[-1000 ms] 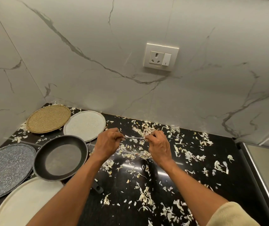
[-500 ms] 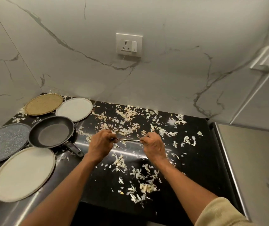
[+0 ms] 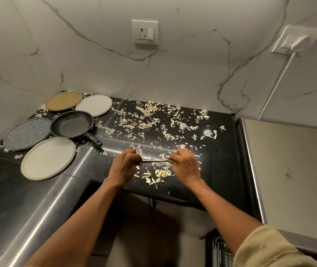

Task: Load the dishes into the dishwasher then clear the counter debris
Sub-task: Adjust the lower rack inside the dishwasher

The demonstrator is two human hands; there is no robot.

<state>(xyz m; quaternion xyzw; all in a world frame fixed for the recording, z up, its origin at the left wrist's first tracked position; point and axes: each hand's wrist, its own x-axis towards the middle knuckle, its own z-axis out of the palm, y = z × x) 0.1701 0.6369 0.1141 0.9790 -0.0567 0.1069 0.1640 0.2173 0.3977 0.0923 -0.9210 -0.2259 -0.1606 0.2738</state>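
Note:
My left hand (image 3: 124,166) and my right hand (image 3: 185,165) each pinch one end of a thin pale strip (image 3: 154,161), stretched level between them above the black counter (image 3: 219,170). Pale shredded debris (image 3: 148,120) lies scattered over the counter's middle and back. At the left stand a dark frying pan (image 3: 71,124), a tan plate (image 3: 64,100), a white plate (image 3: 94,105), a speckled blue plate (image 3: 27,133) and a large cream plate (image 3: 48,158).
A marble wall with a socket (image 3: 144,32) rises behind the counter. A second socket with a white plug and cable (image 3: 296,42) is at the right. A grey appliance top (image 3: 292,166) adjoins the counter's right edge. A dark opening lies below the counter's front edge.
The view has pulled back and tilted down, so the counter's front edge and the space below now show. Both hands came nearer the front edge, still holding the strip.

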